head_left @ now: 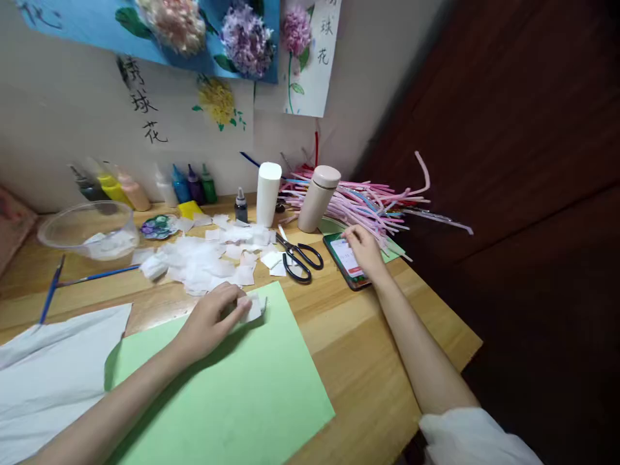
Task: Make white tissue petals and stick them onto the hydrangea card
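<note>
wooden table (363, 349): runs along the wall. light green paper sheet (242, 387): lies flat at the near edge. bundle of pink pipe cleaners (363, 200): at the far right corner. heap of white paper squares (203, 261): mid-table, just beyond the sheet. black scissors (298, 255): closed, between heap and smartphone (339, 253). right hand (363, 248): fingers loosely bent, tips resting on the smartphone screen, gripping nothing. left hand (213, 320): fingers curled, pinching a white paper piece (254, 309) against the sheet's far edge, just beside the heap.
</note>
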Demonstrator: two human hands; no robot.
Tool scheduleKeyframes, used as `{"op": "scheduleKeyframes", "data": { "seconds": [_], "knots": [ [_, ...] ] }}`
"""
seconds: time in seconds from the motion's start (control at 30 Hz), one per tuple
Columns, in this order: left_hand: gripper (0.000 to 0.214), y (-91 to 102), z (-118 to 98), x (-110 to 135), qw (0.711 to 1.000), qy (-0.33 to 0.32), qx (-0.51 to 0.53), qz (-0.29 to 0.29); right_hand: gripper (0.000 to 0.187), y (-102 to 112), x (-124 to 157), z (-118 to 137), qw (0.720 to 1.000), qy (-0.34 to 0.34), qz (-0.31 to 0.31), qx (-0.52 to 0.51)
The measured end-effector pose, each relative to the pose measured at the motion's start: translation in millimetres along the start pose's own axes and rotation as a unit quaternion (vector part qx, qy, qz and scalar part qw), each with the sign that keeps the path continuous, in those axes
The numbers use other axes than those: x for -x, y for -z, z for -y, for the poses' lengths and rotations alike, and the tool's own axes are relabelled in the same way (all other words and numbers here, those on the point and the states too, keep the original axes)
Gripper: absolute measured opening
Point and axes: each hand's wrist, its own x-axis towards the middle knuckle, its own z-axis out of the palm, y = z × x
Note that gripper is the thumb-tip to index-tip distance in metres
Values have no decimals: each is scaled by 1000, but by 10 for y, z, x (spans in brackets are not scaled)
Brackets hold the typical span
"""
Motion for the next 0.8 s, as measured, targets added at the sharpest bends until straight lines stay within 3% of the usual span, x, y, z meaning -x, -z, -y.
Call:
{"op": "scheduleKeyframes", "data": {
  "seconds": [0.07, 0.13, 0.17, 0.23, 0.5, 0.6, 0.7, 0.8],
  "knots": [
    [30, -5, -9, -8, 1000, 7, 8, -11, 35, -351, 292, 137, 988, -36, 138, -56],
    [30, -12, -12, -12, 1000, 12, 11, -22, 37, -640, 571, 257, 950, -56, 293, -88],
    [30, -16, -11, -12, 999, 13, 12, -28, 35, -752, 695, 308, 933, -37, 346, -88],
    [31, -28, -4, -10, 999, 14, 7, -38, 29, -909, 890, 383, 917, 19, 392, -72],
    [30, -68, 24, -6, 998, 5, -32, -56, 24, -1117, 1102, 366, 930, 73, 354, -66],
    [18, -74, 12, 7, 990, -9, -34, -134, 24, -1145, 1102, 338, 935, 68, 338, -81],
    [11, -83, -10, 27, 975, -63, -71, -199, 28, -1145, 1089, 336, 940, 57, 323, -91],
    [13, -93, -25, 45, 972, -124, -110, -168, 32, -1116, 1079, 349, 934, 68, 337, -96]
  ]
}}
